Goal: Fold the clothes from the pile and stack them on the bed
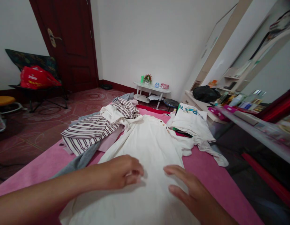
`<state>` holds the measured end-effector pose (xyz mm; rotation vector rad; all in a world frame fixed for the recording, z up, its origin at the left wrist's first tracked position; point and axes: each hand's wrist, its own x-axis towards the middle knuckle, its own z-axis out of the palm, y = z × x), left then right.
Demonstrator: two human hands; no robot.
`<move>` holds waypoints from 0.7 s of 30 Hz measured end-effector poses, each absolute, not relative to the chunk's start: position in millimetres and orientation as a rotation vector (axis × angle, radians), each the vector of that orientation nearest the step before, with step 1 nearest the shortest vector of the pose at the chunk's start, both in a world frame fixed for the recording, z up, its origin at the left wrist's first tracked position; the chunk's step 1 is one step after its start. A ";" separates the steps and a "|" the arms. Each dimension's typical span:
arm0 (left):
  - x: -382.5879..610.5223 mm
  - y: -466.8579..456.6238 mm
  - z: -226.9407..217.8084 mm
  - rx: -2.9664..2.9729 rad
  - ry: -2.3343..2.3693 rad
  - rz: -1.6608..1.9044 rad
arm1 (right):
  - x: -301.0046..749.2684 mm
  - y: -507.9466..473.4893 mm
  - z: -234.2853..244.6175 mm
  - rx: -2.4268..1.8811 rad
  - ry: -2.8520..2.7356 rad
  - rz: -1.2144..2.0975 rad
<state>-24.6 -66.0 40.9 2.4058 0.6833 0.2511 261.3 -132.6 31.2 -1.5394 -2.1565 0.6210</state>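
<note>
A white short-sleeved shirt [149, 140] lies spread flat in front of me, its neckline away from me with a few small buttons beside it. Over its left part is my left hand [123, 173], the fingers loosely curled and the thumb apart, holding nothing. My right hand [188, 189] hovers at the shirt's right part, thumb and fingers spread with nothing between them. Whether either hand touches the fabric, I cannot tell. Left of the shirt lies a striped garment [93, 128] on other clothes; to the right is a pile topped by a white printed shirt [189, 120].
Pink cloth [212, 178] covers the surface under the clothes. A cluttered dresser [211, 114] and a slanted rail [252, 134] stand on the right. Farther off are a low white table [151, 87], a chair with a red bag [38, 77] and a dark red door [67, 43].
</note>
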 end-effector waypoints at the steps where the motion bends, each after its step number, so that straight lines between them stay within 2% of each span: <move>1: -11.9 -54.6 34.0 2.469 0.746 0.339 | 255.3 -114.2 28.2 -1.501 -2.160 0.601; 5: 12.3 -13.5 -9.5 2.683 1.086 0.323 | 267.8 -46.9 -7.7 -1.535 -2.262 0.453; 9: 8.1 0.1 -37.2 2.773 1.186 0.324 | 307.1 -5.5 -37.7 -1.989 -2.298 0.011; 12: 5.9 -1.9 -39.6 2.785 1.210 0.360 | 305.6 6.3 -41.7 -2.200 -2.244 -0.141; 21: -0.7 -5.4 -42.0 2.766 1.119 0.345 | 283.7 -20.0 -50.9 -2.014 -2.318 -0.197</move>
